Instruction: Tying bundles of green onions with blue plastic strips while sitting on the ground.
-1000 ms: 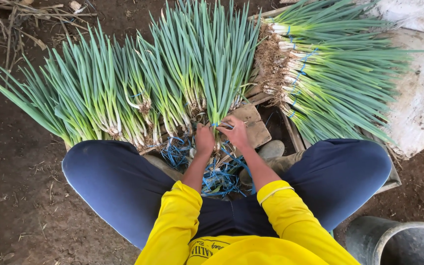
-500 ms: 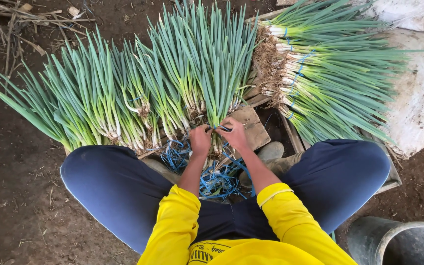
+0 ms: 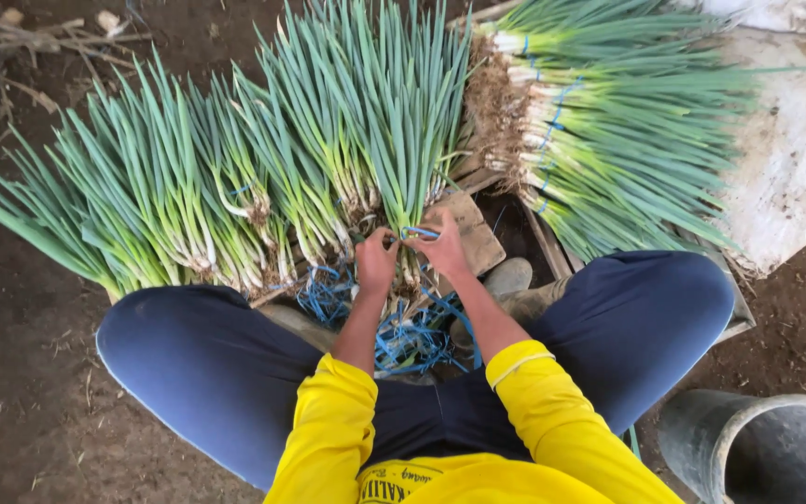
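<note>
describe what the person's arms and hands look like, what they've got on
Both arms wear bright yellow long sleeves, pushed up so the forearms are bare. The right sleeve ends in a ribbed cuff with a pale edge; the left sleeve bunches loosely near the elbow. The left hand and right hand are bare: no gloves. I can make out no rings or watch.

I see glossy blue plastic ties [image 3: 412,336] at six o'clock, a rough wooden board [image 3: 473,233], a smooth matt bucket [image 3: 767,448] at four o'clock, and crumbly earth [image 3: 20,392].
</note>
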